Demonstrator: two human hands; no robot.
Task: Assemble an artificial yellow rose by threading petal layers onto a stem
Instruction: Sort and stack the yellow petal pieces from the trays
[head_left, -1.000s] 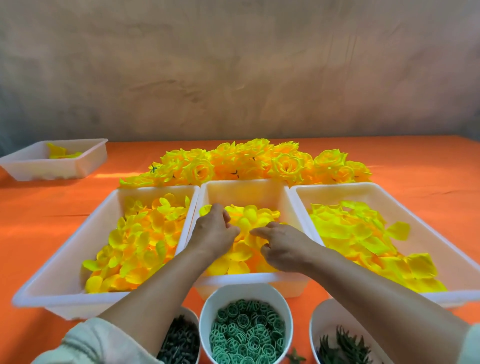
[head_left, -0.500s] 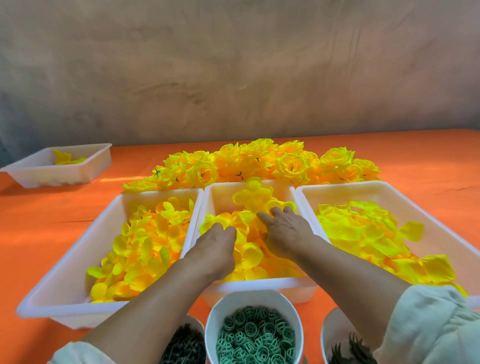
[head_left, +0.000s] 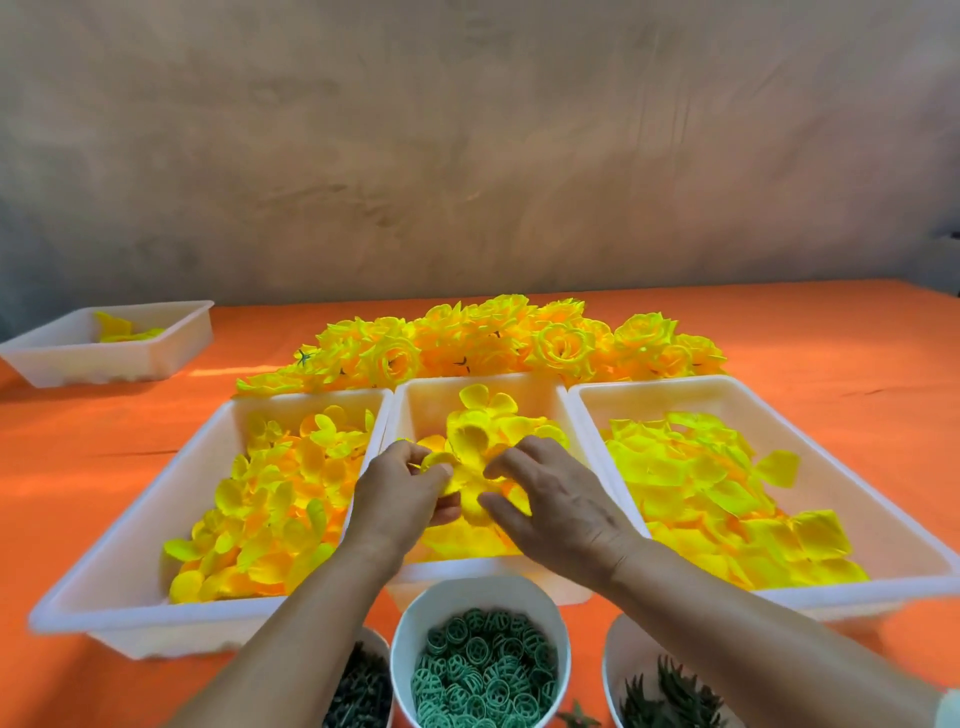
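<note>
Head view: above the middle tray (head_left: 524, 391), left hand (head_left: 400, 493) and right hand (head_left: 563, 506) both pinch one petal layer (head_left: 467, 441); no stem is visible, so threading looks not yet begun.

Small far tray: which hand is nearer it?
Left. The left hand holds petals at the middle tray's left wall; the right hand, on them too, is farther from the small tray.

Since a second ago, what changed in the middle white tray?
The left hand and right hand drew together and pinch a yellow fabric petal layer, lifting it. The white plastic middle tray and the white cup of green rings stayed put.
</note>
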